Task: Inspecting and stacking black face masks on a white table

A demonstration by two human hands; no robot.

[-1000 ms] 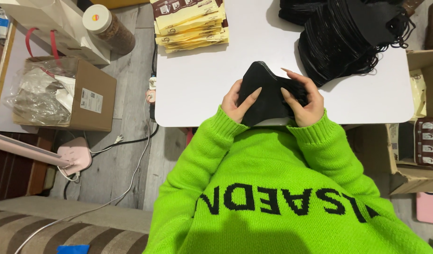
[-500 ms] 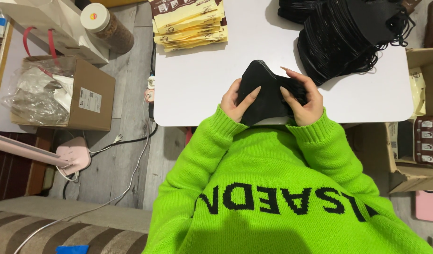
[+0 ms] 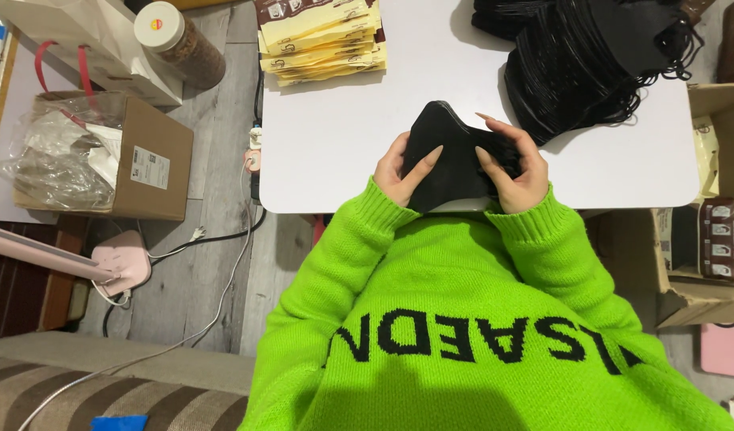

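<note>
Two hands, the left hand (image 3: 400, 169) and the right hand (image 3: 517, 169), are closed around a small stack of black face masks (image 3: 455, 164) at the near edge of the white table (image 3: 343, 136), in the middle of the frame. A far bigger heap of black masks (image 3: 590, 64) fills the upper right, so most seems left to handle. Yellow packets (image 3: 319, 40) sit stacked at upper centre, a cardboard box (image 3: 147, 164) at left.

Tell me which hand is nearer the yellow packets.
Left. The left hand sits below the yellow packets, on the black mask's near side; the right hand is farther right.
</note>
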